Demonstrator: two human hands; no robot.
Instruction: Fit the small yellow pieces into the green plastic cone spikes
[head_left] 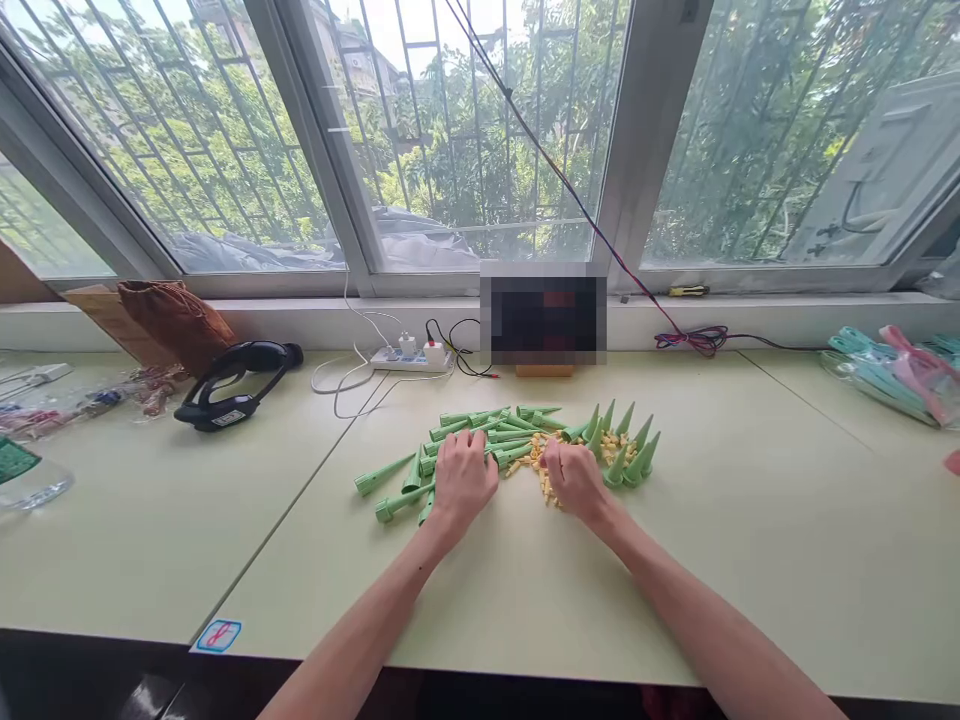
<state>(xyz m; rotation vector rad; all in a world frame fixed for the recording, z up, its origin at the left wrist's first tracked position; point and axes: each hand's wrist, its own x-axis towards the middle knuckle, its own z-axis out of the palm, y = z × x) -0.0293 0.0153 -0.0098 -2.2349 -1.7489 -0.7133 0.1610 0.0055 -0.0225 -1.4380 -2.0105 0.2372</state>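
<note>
A: Where do the pieces lie on the table [795,560]?

B: Between its front and back edges, to the right of the seam [285,514]. The lying green cones [397,505] are heaped on the left, the yellow pieces [545,488] spread through the middle, and the standing green cones [639,466] rise on the right, tips up, with more yellow among them

A: And the 2 hands?

B: The left hand [465,475] is over the right part of the heap, fingers bent and close together. Their tips are lost among the cones, so I cannot tell whether they grip any. The right hand [576,480] is at the yellow pieces, just left of the standing cones, fingers curled in. Whether they pinch a piece, I cannot tell

A: So which step is in hand?

B: Picking, I would judge: a cone on the left side, a small yellow piece on the right. I see no piece held up clear of the rest

A: What does the next move call for?

B: A sure hold on 1 piece per hand, I think, and a straight lift. A sideways sweep of the right wrist could knock over the nearest standing cones
</note>
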